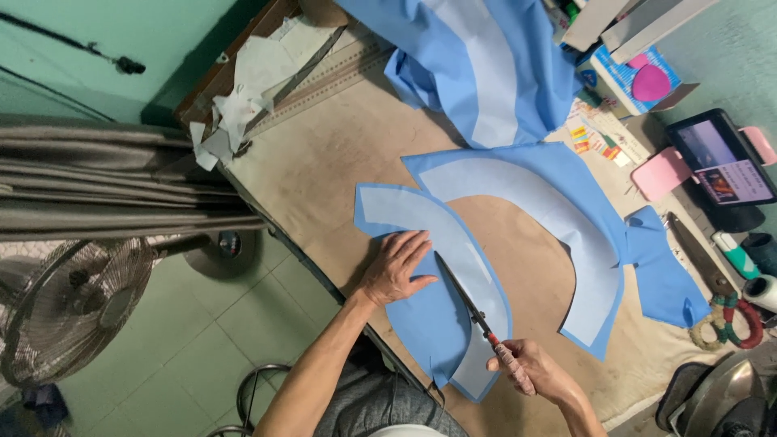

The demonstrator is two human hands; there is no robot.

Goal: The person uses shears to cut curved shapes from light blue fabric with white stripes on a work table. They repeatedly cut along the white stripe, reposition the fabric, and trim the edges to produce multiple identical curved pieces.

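My left hand (397, 267) lies flat, fingers spread, on a curved piece of blue fabric (429, 320) that carries a pale curved band (453, 243). My right hand (530, 371) grips the wrapped handles of long scissors (465, 295), whose blades lie along the inner edge of the pale band, right beside my left hand's fingers. A second curved blue piece with a pale band (558, 210) lies to the right on the worn tan table (324, 162).
More blue cloth (486, 57) is heaped at the far end. Another pair of large shears (712, 279), a tablet (723, 158), a pink holder, boxes and thread cones sit on the right. An iron (720, 400) is at the bottom right. A fan (69, 307) stands on the tiled floor.
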